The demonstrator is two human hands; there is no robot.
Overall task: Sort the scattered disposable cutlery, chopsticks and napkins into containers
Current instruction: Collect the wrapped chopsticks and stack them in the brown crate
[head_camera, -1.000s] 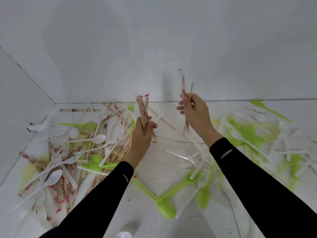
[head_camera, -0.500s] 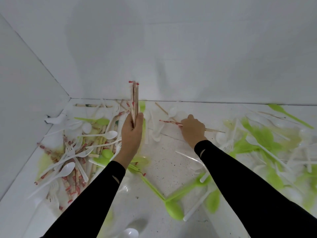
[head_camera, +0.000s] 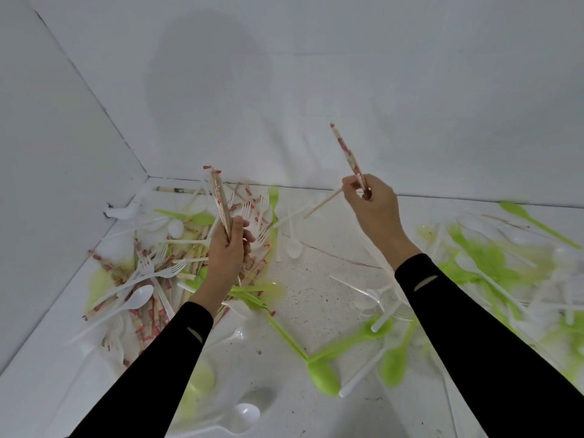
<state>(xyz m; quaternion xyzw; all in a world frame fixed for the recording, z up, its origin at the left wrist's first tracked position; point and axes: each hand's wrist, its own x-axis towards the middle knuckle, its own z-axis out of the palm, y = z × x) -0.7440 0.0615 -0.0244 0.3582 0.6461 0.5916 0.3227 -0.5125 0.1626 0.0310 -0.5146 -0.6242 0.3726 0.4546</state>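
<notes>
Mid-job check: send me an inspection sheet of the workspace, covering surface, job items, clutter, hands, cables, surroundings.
Surface: white speckled tabletop, bare in the middle.
Job's things: left pile of chopsticks and white forks; right pile of green and white cutlery; no containers seen.
Clutter: small white object in the left corner, unidentifiable.
Hands: left hand grips chopstick bundle; right hand pinches wrapped chopsticks.
Cables: nothing seen.
Surroundings: white walls.

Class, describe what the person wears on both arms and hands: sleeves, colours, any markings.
Long, close-fitting black sleeves cover both arms to the wrists: left sleeve, right sleeve. Each carries a small pale slit-shaped mark near the cuff. The left hand and right hand are bare, without gloves.
</notes>
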